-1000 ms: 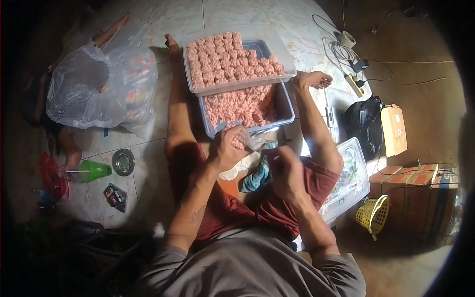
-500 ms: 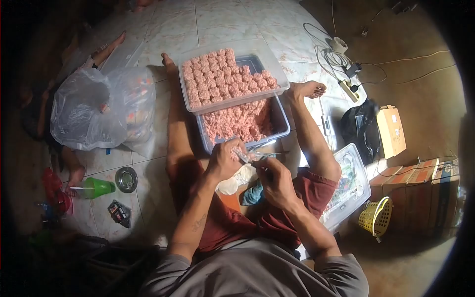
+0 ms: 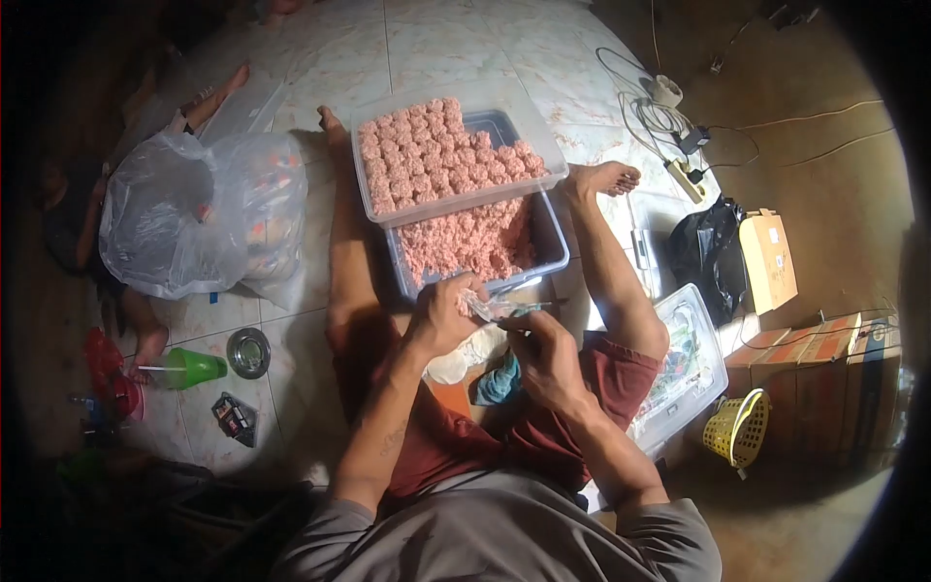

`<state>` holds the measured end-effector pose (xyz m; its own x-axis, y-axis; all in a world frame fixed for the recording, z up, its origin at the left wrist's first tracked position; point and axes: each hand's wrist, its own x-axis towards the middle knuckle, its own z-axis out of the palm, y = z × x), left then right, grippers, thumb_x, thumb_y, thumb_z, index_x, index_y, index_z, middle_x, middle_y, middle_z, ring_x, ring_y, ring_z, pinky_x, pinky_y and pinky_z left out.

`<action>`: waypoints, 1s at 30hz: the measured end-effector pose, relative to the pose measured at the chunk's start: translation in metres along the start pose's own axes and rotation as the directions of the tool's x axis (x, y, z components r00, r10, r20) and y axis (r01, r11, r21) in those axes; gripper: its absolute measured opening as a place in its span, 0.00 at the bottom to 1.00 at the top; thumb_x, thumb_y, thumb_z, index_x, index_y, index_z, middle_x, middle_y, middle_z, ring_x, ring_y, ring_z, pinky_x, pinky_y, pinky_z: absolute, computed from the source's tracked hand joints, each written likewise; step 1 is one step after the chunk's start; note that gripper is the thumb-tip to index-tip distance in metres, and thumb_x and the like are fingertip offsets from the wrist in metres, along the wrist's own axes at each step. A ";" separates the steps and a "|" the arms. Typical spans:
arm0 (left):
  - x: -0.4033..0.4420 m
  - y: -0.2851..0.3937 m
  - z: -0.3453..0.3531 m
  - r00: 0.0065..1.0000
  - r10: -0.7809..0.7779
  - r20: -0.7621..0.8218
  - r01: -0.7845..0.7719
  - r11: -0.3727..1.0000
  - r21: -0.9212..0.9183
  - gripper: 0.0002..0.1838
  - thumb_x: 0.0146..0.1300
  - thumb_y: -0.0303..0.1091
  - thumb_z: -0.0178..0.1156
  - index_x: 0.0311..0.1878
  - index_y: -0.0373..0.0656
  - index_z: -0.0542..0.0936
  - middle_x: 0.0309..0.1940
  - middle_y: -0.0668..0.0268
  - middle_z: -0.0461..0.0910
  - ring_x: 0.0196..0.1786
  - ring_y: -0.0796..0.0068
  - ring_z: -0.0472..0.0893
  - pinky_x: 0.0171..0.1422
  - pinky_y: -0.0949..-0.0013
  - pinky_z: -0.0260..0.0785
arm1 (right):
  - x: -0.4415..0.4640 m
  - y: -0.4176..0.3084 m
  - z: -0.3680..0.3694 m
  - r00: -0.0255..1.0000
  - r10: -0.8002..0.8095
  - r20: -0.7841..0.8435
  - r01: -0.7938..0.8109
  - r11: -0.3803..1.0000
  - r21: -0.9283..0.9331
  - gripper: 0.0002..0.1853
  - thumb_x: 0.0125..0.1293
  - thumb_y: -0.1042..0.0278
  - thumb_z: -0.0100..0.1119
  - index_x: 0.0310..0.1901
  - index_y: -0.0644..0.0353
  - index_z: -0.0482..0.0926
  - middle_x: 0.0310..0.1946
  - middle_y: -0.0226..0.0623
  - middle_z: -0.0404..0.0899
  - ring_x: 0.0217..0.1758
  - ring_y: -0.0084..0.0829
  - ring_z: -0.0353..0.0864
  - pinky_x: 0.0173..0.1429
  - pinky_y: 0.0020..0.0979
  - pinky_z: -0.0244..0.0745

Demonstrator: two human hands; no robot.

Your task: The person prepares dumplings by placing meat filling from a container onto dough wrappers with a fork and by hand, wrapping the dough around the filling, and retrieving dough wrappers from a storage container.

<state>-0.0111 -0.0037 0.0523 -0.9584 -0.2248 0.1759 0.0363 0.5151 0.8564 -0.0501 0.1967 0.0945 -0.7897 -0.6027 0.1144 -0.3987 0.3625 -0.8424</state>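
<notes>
My left hand (image 3: 448,318) is closed around a small pink crumbly clump (image 3: 467,299) in clear plastic film (image 3: 482,308). Just right of it, my right hand (image 3: 549,365) has its fingers pinched; what they hold is too small to make out. Beyond both hands sits a blue-grey tub (image 3: 557,254) of loose pink crumbly mixture (image 3: 465,240). A translucent tray (image 3: 543,121) rests over its far part, bearing rows of pink clumps (image 3: 412,155). Pale round pieces (image 3: 448,367) and a teal cloth (image 3: 497,380) lie below my hands, between my legs.
A large clear plastic bag (image 3: 155,228) stands on the left, near another person's limbs. A green cup (image 3: 202,367) and glass ashtray (image 3: 248,352) are on the tiles. At right are a lidded plastic box (image 3: 693,359), yellow basket (image 3: 734,432), cartons (image 3: 805,378) and a power strip (image 3: 683,178).
My right hand has drawn slightly down and away from my left, and more clear plastic shows between them. My left hand and the trays stay in place.
</notes>
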 end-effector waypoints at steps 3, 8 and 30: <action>-0.005 -0.019 -0.014 0.998 0.058 0.008 -0.055 0.976 -0.209 0.21 0.50 0.41 0.83 0.38 0.39 0.82 0.31 0.61 0.85 0.34 0.67 0.84 0.41 0.63 0.75 | -0.002 -0.006 -0.014 0.979 0.126 -0.158 -0.097 0.979 0.178 0.05 0.69 0.82 0.59 0.45 0.68 0.82 0.33 0.36 0.79 0.37 0.27 0.78 0.41 0.30 0.73; -0.002 -0.020 0.002 0.999 -0.049 0.011 0.050 0.994 -0.102 0.24 0.50 0.42 0.83 0.41 0.39 0.81 0.35 0.60 0.84 0.37 0.68 0.84 0.43 0.65 0.75 | 0.014 0.017 0.001 0.998 0.007 0.058 -0.013 0.995 0.100 0.08 0.67 0.81 0.59 0.46 0.65 0.83 0.34 0.50 0.80 0.35 0.45 0.81 0.42 0.39 0.75; -0.026 -0.046 -0.044 0.966 -0.149 -0.209 -0.067 0.639 -0.766 0.28 0.73 0.39 0.62 0.68 0.30 0.71 0.60 0.49 0.79 0.63 0.60 0.80 0.68 0.61 0.72 | 0.207 -0.027 -0.027 0.991 -0.020 0.133 0.051 0.972 -0.230 0.18 0.70 0.71 0.63 0.58 0.66 0.75 0.34 0.48 0.84 0.37 0.31 0.86 0.43 0.32 0.78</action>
<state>0.0243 -0.0584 0.0298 -0.8726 -0.4669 0.1435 0.3043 -0.2898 0.9074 -0.2153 0.0819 0.1550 -0.7127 -0.6989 0.0604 -0.5348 0.4855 -0.6916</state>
